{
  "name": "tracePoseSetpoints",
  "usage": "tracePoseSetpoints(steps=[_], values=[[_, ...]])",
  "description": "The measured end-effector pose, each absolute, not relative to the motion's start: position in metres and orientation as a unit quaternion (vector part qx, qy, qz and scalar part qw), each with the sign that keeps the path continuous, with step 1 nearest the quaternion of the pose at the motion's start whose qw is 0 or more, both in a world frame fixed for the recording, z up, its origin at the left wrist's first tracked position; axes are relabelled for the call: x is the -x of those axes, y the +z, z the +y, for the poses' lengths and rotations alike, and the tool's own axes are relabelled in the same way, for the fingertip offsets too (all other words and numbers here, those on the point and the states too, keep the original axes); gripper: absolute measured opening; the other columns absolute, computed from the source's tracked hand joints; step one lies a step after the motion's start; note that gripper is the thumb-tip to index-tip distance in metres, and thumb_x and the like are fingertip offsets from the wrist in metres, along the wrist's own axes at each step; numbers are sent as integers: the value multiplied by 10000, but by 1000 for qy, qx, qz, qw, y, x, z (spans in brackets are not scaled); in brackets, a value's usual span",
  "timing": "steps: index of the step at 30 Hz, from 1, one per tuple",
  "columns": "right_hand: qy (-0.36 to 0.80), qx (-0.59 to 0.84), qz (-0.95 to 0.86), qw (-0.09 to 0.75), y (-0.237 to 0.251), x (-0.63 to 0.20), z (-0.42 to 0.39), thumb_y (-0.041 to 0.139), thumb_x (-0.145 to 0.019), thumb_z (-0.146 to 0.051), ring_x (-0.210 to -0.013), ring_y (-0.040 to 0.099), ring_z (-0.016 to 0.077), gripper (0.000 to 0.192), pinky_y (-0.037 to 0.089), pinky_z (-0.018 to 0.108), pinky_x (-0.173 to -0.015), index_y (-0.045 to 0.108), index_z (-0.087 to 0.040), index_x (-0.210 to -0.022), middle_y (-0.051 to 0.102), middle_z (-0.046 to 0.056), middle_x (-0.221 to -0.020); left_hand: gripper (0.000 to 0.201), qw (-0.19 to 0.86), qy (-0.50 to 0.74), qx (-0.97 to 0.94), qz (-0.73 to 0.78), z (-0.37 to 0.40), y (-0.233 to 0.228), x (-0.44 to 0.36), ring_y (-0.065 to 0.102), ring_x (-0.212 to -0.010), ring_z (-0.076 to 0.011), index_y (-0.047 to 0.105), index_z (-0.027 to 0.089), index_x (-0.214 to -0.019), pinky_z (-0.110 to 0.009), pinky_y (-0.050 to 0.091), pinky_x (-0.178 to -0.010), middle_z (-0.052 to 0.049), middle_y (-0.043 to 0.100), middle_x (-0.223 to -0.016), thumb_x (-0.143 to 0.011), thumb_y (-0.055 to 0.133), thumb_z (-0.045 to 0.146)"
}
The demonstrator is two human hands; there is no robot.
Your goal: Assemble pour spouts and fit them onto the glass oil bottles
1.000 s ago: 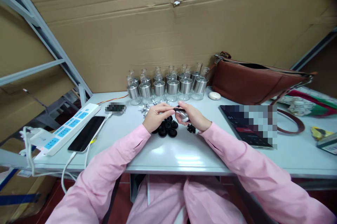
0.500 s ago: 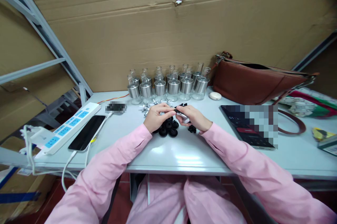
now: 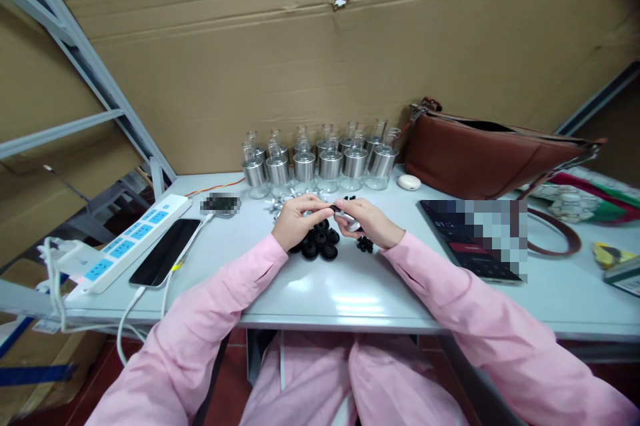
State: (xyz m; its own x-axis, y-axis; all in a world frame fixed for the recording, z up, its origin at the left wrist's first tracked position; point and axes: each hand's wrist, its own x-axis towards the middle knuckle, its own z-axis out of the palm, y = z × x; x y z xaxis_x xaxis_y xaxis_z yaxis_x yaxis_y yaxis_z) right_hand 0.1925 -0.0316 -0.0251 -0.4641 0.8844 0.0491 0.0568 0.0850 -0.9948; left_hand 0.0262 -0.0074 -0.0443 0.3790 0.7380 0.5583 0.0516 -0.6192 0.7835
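This looks like a small assembly or packing station in a storeroom or workshop. Large cardboard sheets (image 3: 320, 59) wall off the space beyond the fingers (image 3: 320, 206), and a grey metal rack (image 3: 75, 59) stands to their left. On the pale worktop (image 3: 330, 293), rows of small glass bottles with metal collars (image 3: 320, 163) stand just past the fingers, with heaps of black rubber caps (image 3: 317, 245) beneath them and a power strip (image 3: 127, 243) far left.
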Motion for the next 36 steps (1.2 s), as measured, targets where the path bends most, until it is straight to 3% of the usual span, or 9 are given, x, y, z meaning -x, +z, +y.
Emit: tracePoseSetpoints(steps=[5,12,19,24,26,31,33,36], values=[[561,366,-632,390,-26,-193,-31,439,-785,-587,-322,274,51,509,161,224,-379,376,-181,-485,351,-43,-346,183,301,498,-773,253,-11,-45,-28,573,-697,-133,727,185,-853,-256,446,-674,-35,653,-766,-794,617,319],[563,376,-629,383,-29,-196,-27,538,-745,-478,-321,281,52,455,159,241,-399,361,-184,-447,363,-43,-336,188,207,463,-828,240,-16,-45,-29,529,-615,-119,708,164,-876,-251,431,-628,-45,643,-782,-833,558,267],[522,408,-600,448,-27,-196,-25,509,-751,-370,-331,280,53,414,190,245,-405,355,-184,-414,361,-35,-315,207,107,401,-862,292,-12,-53,-31,543,-634,-125,678,205,-971,-294,374,-725,-23,654,-814,-857,508,230],[536,397,-526,527,-25,-194,-26,543,-742,-404,-413,421,82,371,313,226,-429,421,-173,-479,494,2,-435,213,67,472,-810,342,0,-46,-19,551,-819,-166,612,185,-1027,-313,379,-806,-46,610,-934,-838,515,184],[557,398,-498,532,-25,-194,-25,590,-703,-430,-436,450,91,343,282,212,-387,491,-154,-526,537,24,-501,247,45,537,-760,363,15,-43,-9,516,-931,-193,558,164,-1043,-323,391,-843,-72,556,-1017,-796,549,168],[589,399,-414,567,-23,-197,-23,633,-660,-520,-331,259,18,422,122,181,-333,460,-153,-544,399,-48,-433,594,44,667,-551,500,65,-48,29,445,-1093,-224,348,125,-1181,-368,341,-987,-152,391,-1213,-679,666,148],[608,391,-393,568,-21,-200,-22,607,-668,-562,-310,200,7,461,115,181,-324,413,-168,-524,328,-75,-402,720,94,655,-524,535,81,-54,41,423,-1157,-238,272,125,-1244,-371,320,-1020,-176,351,-1273,-658,689,138],[627,370,-396,559,-20,-205,-21,585,-688,-540,-297,173,4,444,122,187,-316,386,-179,-522,297,-85,-390,740,164,615,-544,546,95,-63,53,413,-1211,-256,246,135,-1280,-385,306,-1044,-182,389,-1287,-679,677,138]])
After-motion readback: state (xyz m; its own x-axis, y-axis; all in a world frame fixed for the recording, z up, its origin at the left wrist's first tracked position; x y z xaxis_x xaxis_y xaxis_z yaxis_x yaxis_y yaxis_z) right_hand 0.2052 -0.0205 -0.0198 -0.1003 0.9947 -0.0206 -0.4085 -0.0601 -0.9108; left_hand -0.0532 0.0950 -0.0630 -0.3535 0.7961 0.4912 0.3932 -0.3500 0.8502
